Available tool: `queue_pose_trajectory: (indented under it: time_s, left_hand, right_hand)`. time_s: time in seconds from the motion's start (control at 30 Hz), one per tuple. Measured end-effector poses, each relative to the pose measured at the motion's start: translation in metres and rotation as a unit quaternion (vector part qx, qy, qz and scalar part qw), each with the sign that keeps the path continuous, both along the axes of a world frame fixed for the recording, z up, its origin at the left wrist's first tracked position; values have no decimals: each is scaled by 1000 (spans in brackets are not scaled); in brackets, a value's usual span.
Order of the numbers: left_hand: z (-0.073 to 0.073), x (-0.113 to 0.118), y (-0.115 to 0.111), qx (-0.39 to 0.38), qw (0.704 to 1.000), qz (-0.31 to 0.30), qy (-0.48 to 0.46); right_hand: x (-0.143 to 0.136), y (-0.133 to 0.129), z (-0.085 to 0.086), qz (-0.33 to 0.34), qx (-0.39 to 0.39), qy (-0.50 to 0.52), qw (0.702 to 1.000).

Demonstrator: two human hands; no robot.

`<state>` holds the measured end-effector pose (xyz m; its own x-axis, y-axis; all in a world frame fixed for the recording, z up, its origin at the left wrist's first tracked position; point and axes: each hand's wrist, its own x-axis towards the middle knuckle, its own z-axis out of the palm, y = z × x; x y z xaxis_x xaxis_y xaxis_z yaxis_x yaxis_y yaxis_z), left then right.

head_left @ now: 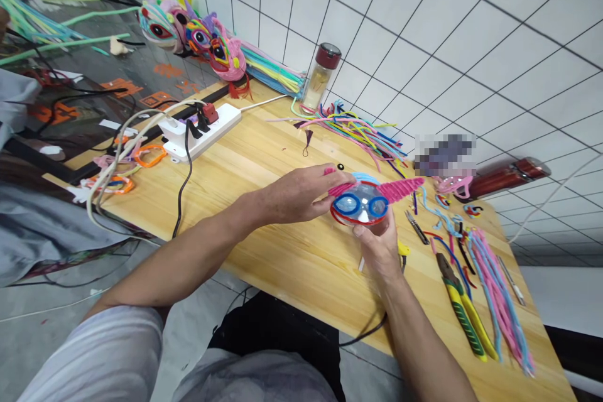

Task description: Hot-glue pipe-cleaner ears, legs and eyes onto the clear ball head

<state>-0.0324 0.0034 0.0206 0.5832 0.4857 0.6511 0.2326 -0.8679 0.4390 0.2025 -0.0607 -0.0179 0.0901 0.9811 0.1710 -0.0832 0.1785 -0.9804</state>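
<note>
Over the table I hold a clear, rounded plastic mask form trimmed with pipe cleaners. Two blue rings circle its eyes, red runs along its edge, and light blue strands top it. A pink pipe-cleaner ear sticks out to the right. My left hand pinches the other pink ear between fingers and thumb, partly covering it. From below, my right hand grips the form, thumb in front; its other fingers are mostly hidden behind. A small black ring lies just beyond the left fingers.
Pliers, a craft knife and pipe cleaners lie right. Behind are loose pipe cleaners, a glass bottle and a dark red flask. A corded power strip and finished colourful heads stand left.
</note>
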Motion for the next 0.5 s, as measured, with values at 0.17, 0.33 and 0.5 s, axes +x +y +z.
queue_pose_trajectory:
  time_s: [0.17,0.33,0.5]
  left_hand:
    - [4,0,-6,12,999,3,-50]
    - [0,6,-7,-110,985,4,-131]
    - [-1,11,-1,-375,877,-114,-280]
  right_hand:
    - [3,1,-4,-20,10,13,1000]
    - [4,0,-1,-25,24,38,999]
    - [5,2,1,-36,38,56,997]
